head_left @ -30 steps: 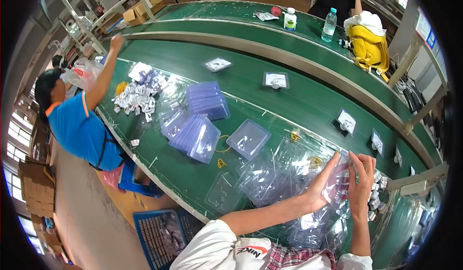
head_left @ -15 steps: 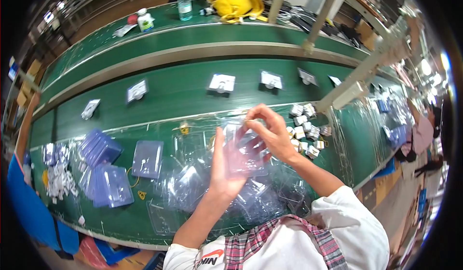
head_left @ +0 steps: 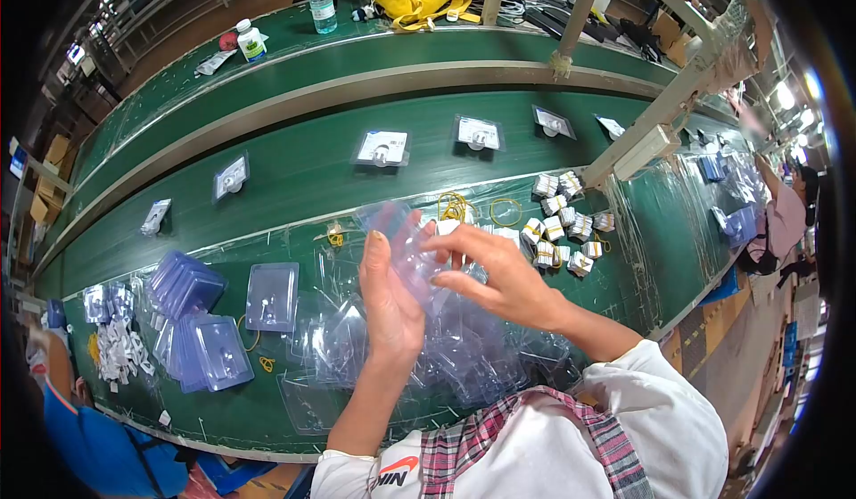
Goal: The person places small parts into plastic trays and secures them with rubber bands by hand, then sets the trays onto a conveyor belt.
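Observation:
A clear plastic clamshell [head_left: 407, 254] is held upright and tilted in my left hand [head_left: 390, 307], its palm and thumb against the near side. My right hand [head_left: 499, 276] is at the clamshell's right side, fingers bent and apart; whether they grip its edge is hard to make out. Below both hands lies a loose pile of clear plastic packs [head_left: 348, 343]. Right of my right hand sit small white bundles [head_left: 553, 229]. Yellow rubber bands [head_left: 453, 206] lie just beyond my hands.
Packed cards [head_left: 383, 148] lie spaced along the green belt [head_left: 303, 156]. At the left are stacked blue-tinted clamshells [head_left: 214, 352] and white paper pieces [head_left: 122, 354]. A slanted metal post [head_left: 660, 124] stands at the right. A co-worker in blue [head_left: 107, 450] is at lower left.
My left hand and the clamshell have shifted left and up, and the clamshell leans more. My right hand has lowered beside it. The cards on the belt have moved left.

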